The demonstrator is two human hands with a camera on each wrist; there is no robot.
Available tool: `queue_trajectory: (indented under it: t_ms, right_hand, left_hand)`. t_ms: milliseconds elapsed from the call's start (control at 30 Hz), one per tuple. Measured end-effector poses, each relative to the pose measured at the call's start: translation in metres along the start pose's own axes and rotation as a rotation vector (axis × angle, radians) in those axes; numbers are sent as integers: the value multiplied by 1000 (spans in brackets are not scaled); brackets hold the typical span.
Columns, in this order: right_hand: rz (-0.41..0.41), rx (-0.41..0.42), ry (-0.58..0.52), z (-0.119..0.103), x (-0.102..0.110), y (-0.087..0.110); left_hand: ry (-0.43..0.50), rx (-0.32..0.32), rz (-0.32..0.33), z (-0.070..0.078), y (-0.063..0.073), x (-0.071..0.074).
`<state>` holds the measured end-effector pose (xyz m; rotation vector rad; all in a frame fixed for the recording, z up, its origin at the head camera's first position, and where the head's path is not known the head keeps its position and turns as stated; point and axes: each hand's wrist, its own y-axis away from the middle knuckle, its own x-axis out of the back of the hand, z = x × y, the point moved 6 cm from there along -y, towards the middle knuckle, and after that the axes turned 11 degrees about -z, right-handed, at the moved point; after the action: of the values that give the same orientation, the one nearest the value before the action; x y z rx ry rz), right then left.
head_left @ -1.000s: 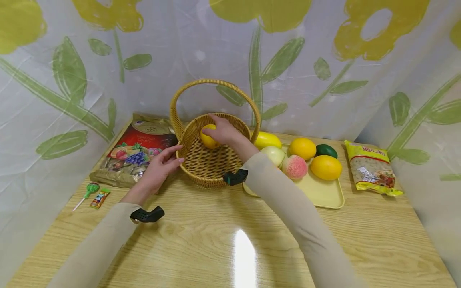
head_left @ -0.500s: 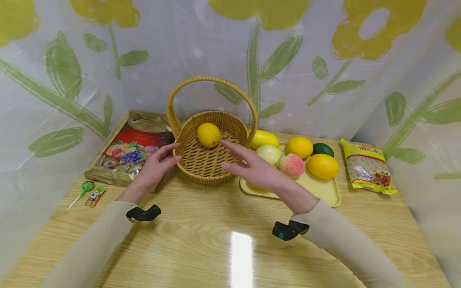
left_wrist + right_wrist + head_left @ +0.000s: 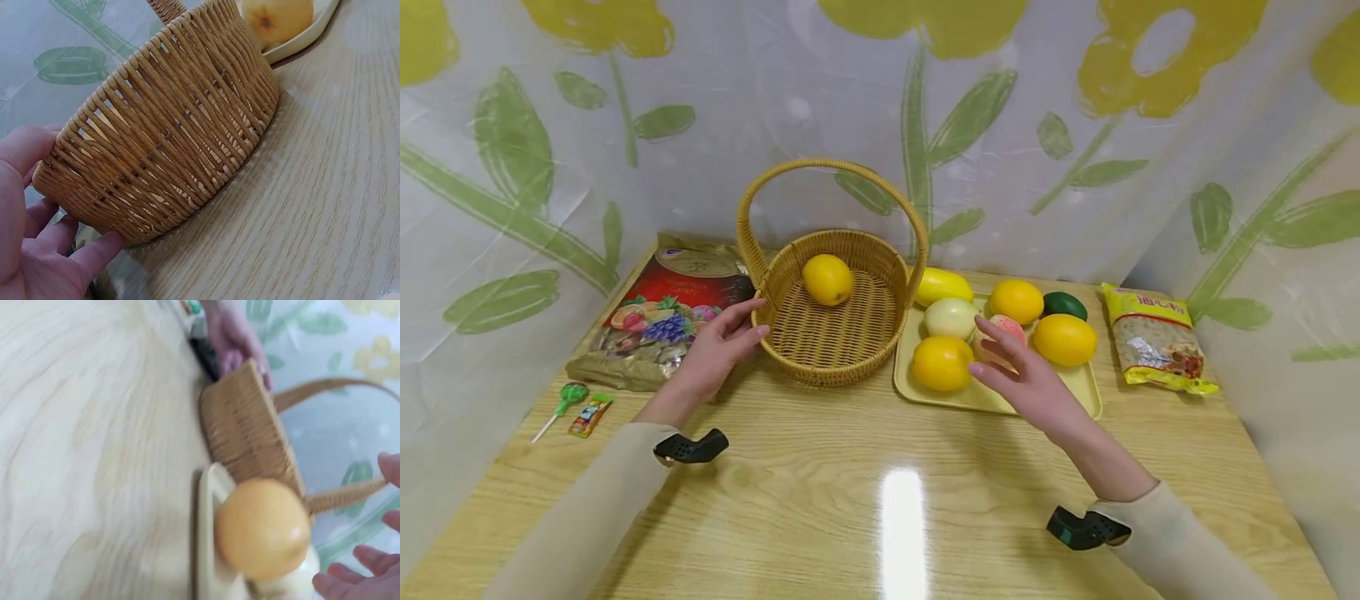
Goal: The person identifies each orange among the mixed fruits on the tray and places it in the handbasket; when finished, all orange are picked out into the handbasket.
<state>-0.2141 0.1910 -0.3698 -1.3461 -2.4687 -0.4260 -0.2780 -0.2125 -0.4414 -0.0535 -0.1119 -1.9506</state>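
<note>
one wide wooden table (image 3: 865,500) is filling the lower view, with a floral curtain (image 3: 1075,150) hanging close behind and along both sides. a candy bag (image 3: 662,312) is lying flat at the back left, and a tray (image 3: 1075,392) is sitting at the back right, just beside the basket (image 3: 831,350). the basket is standing upright between bag and tray, its handle arching overhead, and one lemon (image 3: 827,279) is lying inside against the far wall. a snack pack (image 3: 1153,337) is lying right of the tray. on the tray an orange (image 3: 942,363) is sitting at the near left corner, with a peach (image 3: 1009,329) and four more fruits behind it. a lollipop (image 3: 561,404) and a small sweet (image 3: 589,414) are lying near the left edge.

the left hand (image 3: 715,354) is resting on the table, fingers relaxed and touching the basket's left wall, thumb at the rim. the right hand (image 3: 1026,379) is hovering spread over the tray, fingers straight, holding nothing, its fingertips (image 3: 988,329) just in front of the peach and beside the orange.
</note>
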Motion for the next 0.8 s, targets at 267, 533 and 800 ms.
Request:
queue_trajectory:
  t_ms: [267, 533, 800]
  right_hand:
    - [10, 1, 6, 24, 10, 2]
    - [-34, 3, 23, 32, 11, -1]
    - [-89, -15, 16, 34, 3, -11]
  left_hand:
    - [1, 10, 7, 0, 3, 1]
    - [1, -8, 4, 0, 0, 1]
    - [-8, -6, 7, -1, -1, 0]
